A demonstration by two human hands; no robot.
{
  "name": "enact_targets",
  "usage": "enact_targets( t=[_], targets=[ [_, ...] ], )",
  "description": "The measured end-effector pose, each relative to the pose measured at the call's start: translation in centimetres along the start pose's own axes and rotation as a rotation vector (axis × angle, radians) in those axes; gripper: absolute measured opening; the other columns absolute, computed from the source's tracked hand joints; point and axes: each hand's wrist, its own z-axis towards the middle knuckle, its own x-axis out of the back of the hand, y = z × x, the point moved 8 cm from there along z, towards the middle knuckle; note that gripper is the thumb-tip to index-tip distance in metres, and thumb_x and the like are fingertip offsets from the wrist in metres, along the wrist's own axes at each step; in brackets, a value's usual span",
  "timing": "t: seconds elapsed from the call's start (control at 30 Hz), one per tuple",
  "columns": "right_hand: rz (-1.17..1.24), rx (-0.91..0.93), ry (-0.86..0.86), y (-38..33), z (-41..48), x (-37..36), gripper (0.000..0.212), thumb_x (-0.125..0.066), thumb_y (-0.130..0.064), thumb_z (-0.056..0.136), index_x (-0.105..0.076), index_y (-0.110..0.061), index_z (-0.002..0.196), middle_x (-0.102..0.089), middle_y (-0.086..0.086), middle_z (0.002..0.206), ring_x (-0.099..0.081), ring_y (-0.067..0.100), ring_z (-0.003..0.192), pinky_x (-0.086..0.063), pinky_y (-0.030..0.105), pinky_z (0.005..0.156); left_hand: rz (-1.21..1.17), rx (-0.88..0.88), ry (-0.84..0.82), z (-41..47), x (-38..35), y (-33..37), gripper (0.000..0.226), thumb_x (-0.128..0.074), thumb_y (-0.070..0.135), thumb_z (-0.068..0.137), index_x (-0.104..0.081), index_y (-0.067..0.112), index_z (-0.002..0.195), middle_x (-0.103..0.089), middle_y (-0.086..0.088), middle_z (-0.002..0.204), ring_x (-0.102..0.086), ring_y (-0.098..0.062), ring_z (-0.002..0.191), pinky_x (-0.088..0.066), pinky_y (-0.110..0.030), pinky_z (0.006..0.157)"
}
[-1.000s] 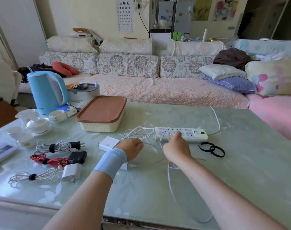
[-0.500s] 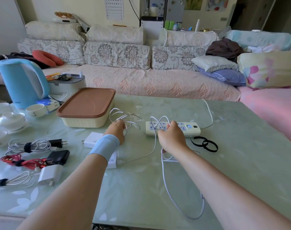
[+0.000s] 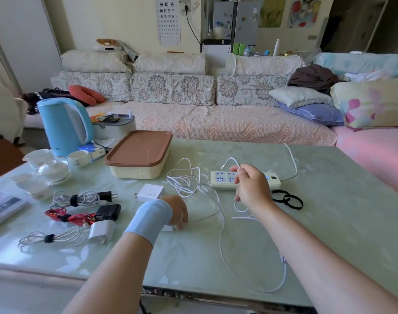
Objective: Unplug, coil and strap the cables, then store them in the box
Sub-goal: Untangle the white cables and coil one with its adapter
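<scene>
A loose white cable (image 3: pixel 189 180) lies tangled on the green glass table (image 3: pixel 329 223), trailing toward the front edge. My right hand (image 3: pixel 252 186) is raised over the white power strip (image 3: pixel 223 181) and pinches the cable near its free plug end. My left hand (image 3: pixel 177 211), with a blue wristband, rests low on the table beside a white charger (image 3: pixel 151 192); its fingers are hidden. The cream box with a brown lid (image 3: pixel 139 155) stands closed behind them. Two black straps (image 3: pixel 288 199) lie right of the strip.
At the left lie three strapped cable bundles, white (image 3: pixel 76 198), red (image 3: pixel 68 217) and white (image 3: pixel 50 237), with a black adapter (image 3: pixel 108 211) and a white plug (image 3: pixel 101 231). A blue kettle (image 3: pixel 62 125) and tea cups (image 3: pixel 52 169) stand far left. A sofa runs behind the table.
My right hand has lifted off the power strip with the cable's plug end, now free of the socket. My left hand moved back from the tangle to beside the charger.
</scene>
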Motion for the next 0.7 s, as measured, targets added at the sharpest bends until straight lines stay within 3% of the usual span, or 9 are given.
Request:
enact_targets(
  t=[0.13,0.23,0.33,0.37,0.43,0.5,0.6,0.7],
  targets=[
    [0.065,0.097,-0.073,-0.9,-1.4,0.4,0.032,-0.043,-0.009,0.101,-0.068,-0.027,0.093,-0.054,-0.003,0.065,-0.044,0.001,0.047,-0.036,0.026,0.059,-0.076,0.024,-0.002,-1.1,-0.3,-0.6,0.019,-0.068,0.033,0.083,-0.074,0.03,0.101,-0.066,0.008,0.099,-0.06,-0.016,0.096,-0.047,-0.024,0.087],
    [0.11,0.069,-0.12,-1.1,-2.2,0.4,0.027,-0.042,-0.009,0.102,-0.066,-0.022,0.097,-0.06,0.001,0.066,-0.045,0.007,0.043,-0.035,0.025,0.051,-0.236,0.014,-0.052,-2.0,-0.4,-1.0,0.015,-0.065,0.036,0.084,-0.073,0.029,0.094,-0.066,0.003,0.096,-0.062,-0.02,0.087,-0.053,-0.028,0.081],
    [0.183,0.031,-0.193,-1.7,-2.7,0.0,0.025,-0.037,-0.007,0.103,-0.059,-0.019,0.097,-0.068,0.005,0.072,-0.058,0.021,0.045,-0.036,0.021,0.043,-0.642,-0.015,-0.107,-3.3,-0.1,0.0,0.007,-0.066,0.023,0.084,-0.072,0.021,0.084,-0.07,-0.005,0.093,-0.065,-0.024,0.089,-0.057,-0.038,0.087],
    [0.19,0.031,-0.211,-1.9,-2.8,-0.2,0.025,-0.038,-0.005,0.103,-0.059,-0.018,0.095,-0.07,0.005,0.074,-0.063,0.02,0.052,-0.041,0.021,0.047,-0.811,-0.042,-0.121,-3.7,0.1,0.5,0.01,-0.063,0.015,0.087,-0.071,0.017,0.081,-0.069,-0.007,0.086,-0.065,-0.024,0.085,-0.056,-0.042,0.089],
    [0.181,0.058,-0.25,-2.0,-2.7,-0.8,0.028,-0.042,0.001,0.1,-0.062,-0.016,0.09,-0.071,0.004,0.077,-0.063,0.016,0.064,-0.049,0.021,0.065,-1.095,-0.102,-0.16,-4.3,0.7,1.3,0.019,-0.052,0.004,0.094,-0.065,0.008,0.081,-0.064,-0.009,0.073,-0.063,-0.024,0.071,-0.057,-0.041,0.078],
    [0.176,0.068,-0.281,-2.0,-2.5,-0.9,0.031,-0.044,0.003,0.098,-0.064,-0.016,0.083,-0.064,0.0,0.069,-0.053,0.009,0.057,-0.047,0.026,0.066,-1.296,-0.155,-0.179,-4.8,1.3,1.8,0.023,-0.04,0.003,0.099,-0.058,0.004,0.085,-0.056,-0.009,0.068,-0.06,-0.027,0.067,-0.055,-0.038,0.069],
    [0.182,0.072,-0.214,-2.6,-2.1,0.5,0.023,-0.051,-0.013,0.084,-0.064,-0.021,0.068,-0.04,0.0,0.058,-0.033,0.009,0.048,-0.032,0.028,0.055,-1.486,-0.115,-0.051,-4.6,2.8,0.5,0.021,-0.042,0.009,0.098,-0.055,0.007,0.082,-0.05,-0.007,0.062,-0.059,-0.026,0.062,-0.053,-0.037,0.065],
    [0.167,0.11,-0.15,-3.5,-1.8,2.5,0.019,-0.043,-0.021,0.067,-0.051,-0.017,0.05,-0.039,0.006,0.057,-0.032,0.017,0.057,-0.023,0.032,0.059,-1.688,0.054,0.11,-4.2,3.9,-2.1,0.025,-0.043,0.01,0.095,-0.054,0.009,0.072,-0.049,-0.005,0.058,-0.057,-0.024,0.052,-0.05,-0.032,0.059]
  ],
)
